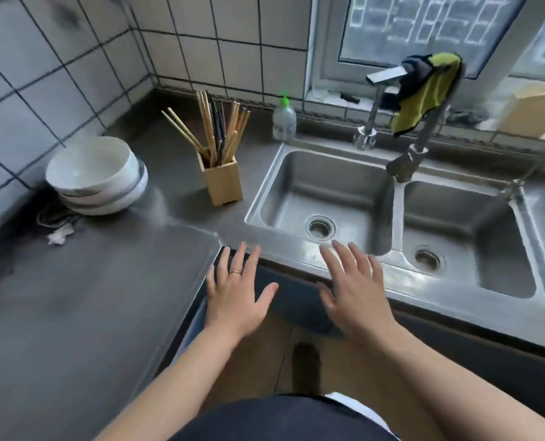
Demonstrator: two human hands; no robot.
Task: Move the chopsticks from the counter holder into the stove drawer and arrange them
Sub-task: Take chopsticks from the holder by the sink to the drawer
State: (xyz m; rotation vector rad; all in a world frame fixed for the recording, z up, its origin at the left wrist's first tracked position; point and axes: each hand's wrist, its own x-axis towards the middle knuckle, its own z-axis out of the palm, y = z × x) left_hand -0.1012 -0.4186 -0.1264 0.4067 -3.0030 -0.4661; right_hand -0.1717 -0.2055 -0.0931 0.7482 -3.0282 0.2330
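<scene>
Several chopsticks (215, 125), mostly light wood with a few dark ones, stand fanned out in a square bamboo holder (223, 183) on the grey counter left of the sink. My left hand (236, 289) hovers with fingers spread over the counter's front corner, holding nothing; a ring is on one finger. Beside it, my right hand (354, 281) is spread flat above the sink's front rim, also empty. Both hands are well in front of the holder and apart from it. No drawer is in view.
A stack of white bowls (98, 175) sits by the tiled wall at left. A soap bottle (284, 119) stands behind the double sink (265, 198). A yellow cloth (424, 93) hangs on the faucet. A crumpled scrap (59, 235) lies on the counter.
</scene>
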